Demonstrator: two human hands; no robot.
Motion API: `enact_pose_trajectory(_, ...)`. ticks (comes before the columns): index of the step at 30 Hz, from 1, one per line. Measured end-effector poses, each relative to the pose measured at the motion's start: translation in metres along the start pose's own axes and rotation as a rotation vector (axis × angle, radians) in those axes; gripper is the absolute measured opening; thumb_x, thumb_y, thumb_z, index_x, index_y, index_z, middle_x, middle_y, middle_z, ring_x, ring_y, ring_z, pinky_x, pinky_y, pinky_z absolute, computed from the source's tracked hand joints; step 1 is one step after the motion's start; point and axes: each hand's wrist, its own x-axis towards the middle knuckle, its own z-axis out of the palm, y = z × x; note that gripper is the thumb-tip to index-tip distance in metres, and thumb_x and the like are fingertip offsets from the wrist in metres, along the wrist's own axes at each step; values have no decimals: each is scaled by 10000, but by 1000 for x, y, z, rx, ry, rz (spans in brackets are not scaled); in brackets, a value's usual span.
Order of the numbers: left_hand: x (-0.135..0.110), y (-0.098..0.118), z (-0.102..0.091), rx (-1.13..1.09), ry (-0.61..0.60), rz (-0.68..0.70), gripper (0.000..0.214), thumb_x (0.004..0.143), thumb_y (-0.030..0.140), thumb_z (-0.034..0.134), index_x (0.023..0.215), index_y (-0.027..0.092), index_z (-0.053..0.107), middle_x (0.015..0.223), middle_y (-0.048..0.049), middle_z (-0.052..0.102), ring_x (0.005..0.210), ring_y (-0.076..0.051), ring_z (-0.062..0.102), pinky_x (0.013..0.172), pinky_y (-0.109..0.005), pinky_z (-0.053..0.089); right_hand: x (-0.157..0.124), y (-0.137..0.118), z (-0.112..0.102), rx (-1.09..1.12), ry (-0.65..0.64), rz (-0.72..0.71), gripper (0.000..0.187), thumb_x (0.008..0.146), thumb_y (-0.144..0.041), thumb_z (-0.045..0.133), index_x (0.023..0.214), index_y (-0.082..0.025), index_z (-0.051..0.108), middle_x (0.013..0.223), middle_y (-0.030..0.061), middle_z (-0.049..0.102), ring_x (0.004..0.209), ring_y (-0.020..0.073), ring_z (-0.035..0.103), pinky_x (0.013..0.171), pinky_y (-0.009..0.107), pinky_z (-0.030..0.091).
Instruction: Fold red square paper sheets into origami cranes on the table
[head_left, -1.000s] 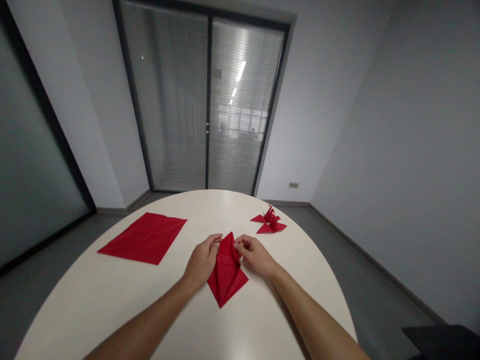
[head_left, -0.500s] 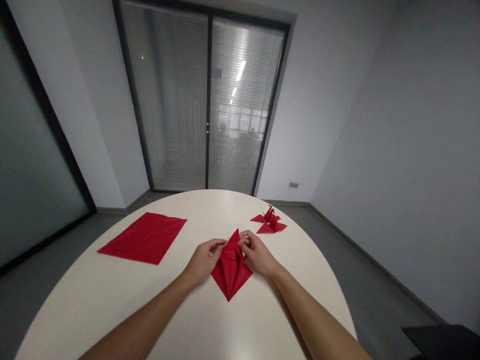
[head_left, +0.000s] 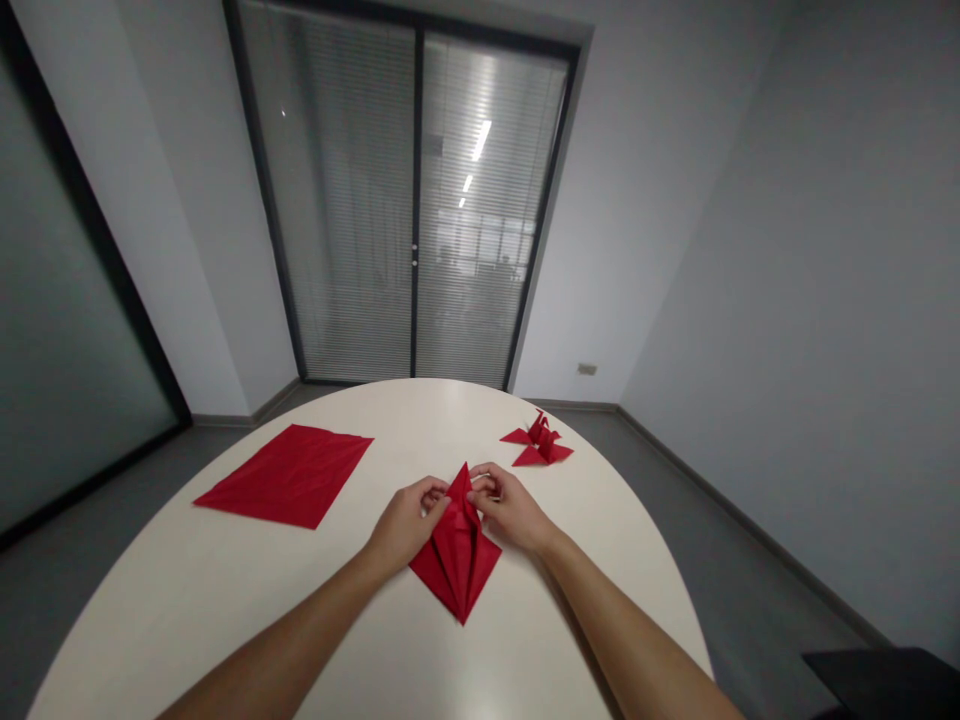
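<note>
Head view, my only feed. The folded red paper (head_left: 454, 560) lies near the middle of the table (head_left: 487, 680), between my two hands. I judge it very light, thin and pliable, stiffer where the layers stack, easy to crease or tear at its points. Best hold, I'd say: a soft thumb-and-finger pinch on the side edges of the upper half, which is where my hands are. Left hand (head_left: 409, 515): grip narrow, thumb on the left edge. Right hand (head_left: 511, 510): grip narrow, thumb on the right edge, fingers curled beside it.

Appearance: plain red, kite-like, one point away from me, one toward me; long pleats converge on the near point, flaps spreading either side. Flat red sheet (head_left: 289, 475) well apart, left; red winged folds (head_left: 544, 445) beyond the right hand.
</note>
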Motion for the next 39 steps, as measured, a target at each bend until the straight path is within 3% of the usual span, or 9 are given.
enact_pose_trajectory(4,-4,5,-3,159,22,-8,153,910,300,533,968,215,647,850,-19,734,756,-183,677,717,-274,495,1,1,0,-37,-3,-2,310,819,-378,716,1034,-174,625,853,29,684,765,164,606,741,307,463)
enact_pose_trajectory(8,-10,14,-1,386,60,14,149,933,275,511,1060,239,581,838,3,695,707,-178,647,674,-276,460,3,9,0,-27,41,4,262,831,-364,687,985,-162,622,812,20,644,701,149,568,649,276,439)
enact_pose_trajectory(12,-14,19,3,462,2,148,146,925,209,506,1029,239,604,1015,-40,688,944,-203,646,833,-306,479,5,18,1,-45,113,-18,263,822,-324,662,1026,-184,573,770,-15,600,655,140,534,609,259,419)
enact_pose_trajectory(15,-13,17,4,481,-35,198,162,939,198,488,1002,230,634,1047,-55,680,1005,-220,626,902,-338,477,4,18,2,-82,158,-42,236,805,-295,656,983,-207,529,760,-36,574,629,131,512,582,246,400)
enact_pose_trajectory(19,-10,9,3,494,-45,217,254,934,134,455,1050,217,665,1105,-75,680,1049,-227,621,963,-369,475,0,11,0,-167,80,10,138,818,-280,650,877,-197,557,669,-45,548,584,126,487,544,235,365)
enact_pose_trajectory(23,-9,-1,2,492,-40,204,284,916,142,506,1133,208,676,1204,-95,660,1123,-243,605,1014,-393,465,-6,5,-6,-305,-6,-22,188,854,-303,661,1000,-184,658,758,-5,637,647,141,533,597,251,404)
enact_pose_trajectory(27,-9,-2,2,507,-53,219,306,931,164,510,1191,204,666,1318,-104,610,1199,-262,565,1050,-421,443,-8,4,-8,-444,3,-75,167,873,-274,642,1013,-189,672,822,10,649,683,150,530,635,264,415)
enact_pose_trajectory(34,-12,9,1,465,-117,253,199,907,132,528,1041,222,644,1061,-60,676,1026,-233,601,939,-377,480,-5,4,0,-642,31,-173,124,830,-149,656,943,-200,662,849,22,624,787,185,543,727,294,423)
enact_pose_trajectory(39,-14,12,1,484,-126,245,175,890,122,532,1000,220,626,1046,-67,695,1025,-240,613,946,-384,482,-3,5,-1,-743,20,-259,147,841,-89,631,939,-198,634,953,51,643,940,218,555,852,340,437)
